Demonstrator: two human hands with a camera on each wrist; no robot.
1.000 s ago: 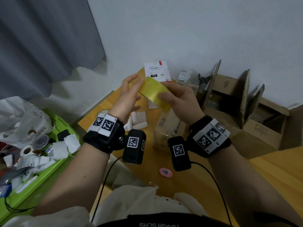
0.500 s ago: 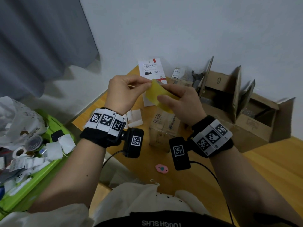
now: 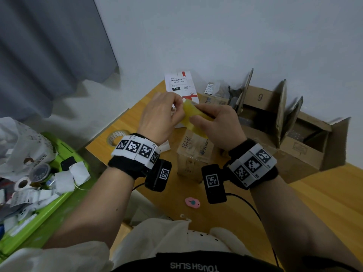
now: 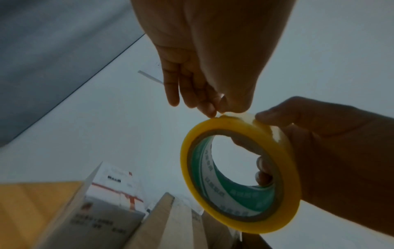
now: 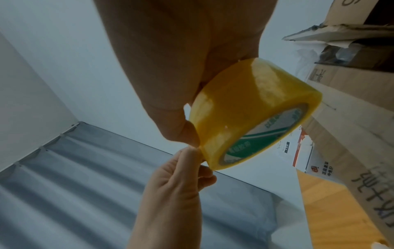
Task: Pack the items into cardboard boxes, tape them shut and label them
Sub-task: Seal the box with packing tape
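Both arms are raised in front of the chest, wrists close together. The right hand (image 3: pixel 218 124) has its fingers curled with the thumb on top, while the left hand (image 3: pixel 161 116) pinches thumb against fingertips right beside it.

Dim, flat indoor light; wrist views murky (edges bent, backgrounds soft).

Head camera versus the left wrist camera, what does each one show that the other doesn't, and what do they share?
Only the head view shows the pink utility knife on the wooden table, the green bin of clutter, a second tape roll and the open cardboard boxes.

Only the left wrist view shows the green-printed core inside the yellow tape roll, with right fingers hooked through it.

Both show the left hand pinching at the roll's edge while the right hand holds the roll, plus the white labelled box.
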